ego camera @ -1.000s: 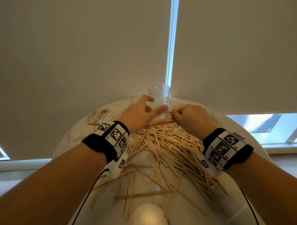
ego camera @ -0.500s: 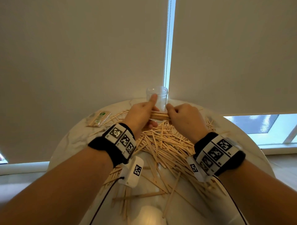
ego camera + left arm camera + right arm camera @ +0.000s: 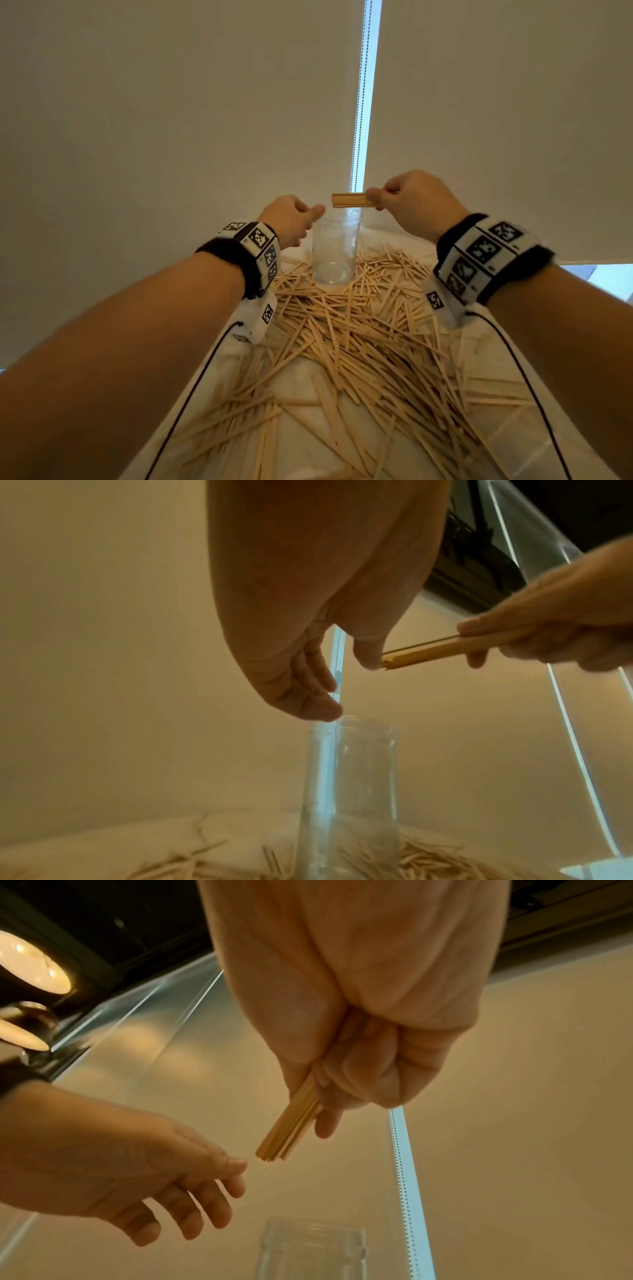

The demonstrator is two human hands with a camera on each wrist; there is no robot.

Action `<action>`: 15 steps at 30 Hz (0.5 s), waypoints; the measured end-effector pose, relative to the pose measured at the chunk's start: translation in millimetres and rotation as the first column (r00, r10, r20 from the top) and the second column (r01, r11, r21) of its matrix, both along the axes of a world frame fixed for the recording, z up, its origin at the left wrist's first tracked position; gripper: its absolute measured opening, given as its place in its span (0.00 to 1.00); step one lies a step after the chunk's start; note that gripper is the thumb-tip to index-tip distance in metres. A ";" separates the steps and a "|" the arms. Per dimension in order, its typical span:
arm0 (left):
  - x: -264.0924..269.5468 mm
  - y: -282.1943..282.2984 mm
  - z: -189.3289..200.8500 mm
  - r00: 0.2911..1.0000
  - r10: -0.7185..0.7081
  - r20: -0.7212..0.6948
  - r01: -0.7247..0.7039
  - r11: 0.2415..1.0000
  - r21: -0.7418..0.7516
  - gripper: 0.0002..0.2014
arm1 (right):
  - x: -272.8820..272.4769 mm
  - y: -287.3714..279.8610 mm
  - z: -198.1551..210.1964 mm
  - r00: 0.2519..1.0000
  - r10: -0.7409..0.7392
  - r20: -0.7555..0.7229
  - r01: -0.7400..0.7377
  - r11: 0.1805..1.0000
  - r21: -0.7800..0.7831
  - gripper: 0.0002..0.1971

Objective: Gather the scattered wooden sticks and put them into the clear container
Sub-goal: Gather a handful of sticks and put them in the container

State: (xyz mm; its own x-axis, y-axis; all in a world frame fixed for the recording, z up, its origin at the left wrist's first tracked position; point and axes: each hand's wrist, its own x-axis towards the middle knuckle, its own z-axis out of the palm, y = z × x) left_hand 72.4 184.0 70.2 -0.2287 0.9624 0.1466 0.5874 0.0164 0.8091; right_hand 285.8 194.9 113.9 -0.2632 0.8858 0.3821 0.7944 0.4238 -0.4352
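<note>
1. Two pale roller blinds [image 3: 171,120] hang side by side and fill the far side of the room.
2. A narrow bright gap [image 3: 368,85] runs between them, with a beaded cord [image 3: 359,102] hanging in it.
3. Daylight shows through a strip of window [image 3: 596,274] under the right blind.
4. A round white desk [image 3: 301,380] stands near the blinds.
5. Lit ceiling lamps [image 3: 31,964] glow against a dark ceiling [image 3: 103,912] at upper left.
</note>
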 end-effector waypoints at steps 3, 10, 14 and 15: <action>1.9 33.6 2.2 0.980 -0.035 -0.196 0.014 0.994 -0.107 0.42 | -16.9 43.1 11.6 0.981 -0.062 0.185 0.055 0.997 0.045 0.22; 11.1 81.6 -20.0 0.979 -0.088 -0.184 0.061 0.987 -0.148 0.53 | -80.1 108.0 12.9 0.779 -0.027 0.627 0.048 0.999 -0.017 0.22; 4.3 88.5 -38.2 0.993 -0.092 -0.080 0.084 0.991 -0.101 0.54 | -109.0 122.6 4.6 0.671 0.038 0.741 0.056 0.993 -0.102 0.22; 3.3 89.3 -40.2 0.992 -0.091 -0.090 0.083 0.992 -0.092 0.54 | -114.0 124.7 2.3 0.656 0.031 0.754 0.069 0.993 -0.101 0.20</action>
State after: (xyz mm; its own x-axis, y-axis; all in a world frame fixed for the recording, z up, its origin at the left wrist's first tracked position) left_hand 75.7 273.3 30.0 -0.1328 0.9881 0.0770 0.6630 0.0308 0.7480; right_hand 171.8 319.6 116.2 -0.3988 0.9162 -0.0399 0.8773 0.3938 0.2743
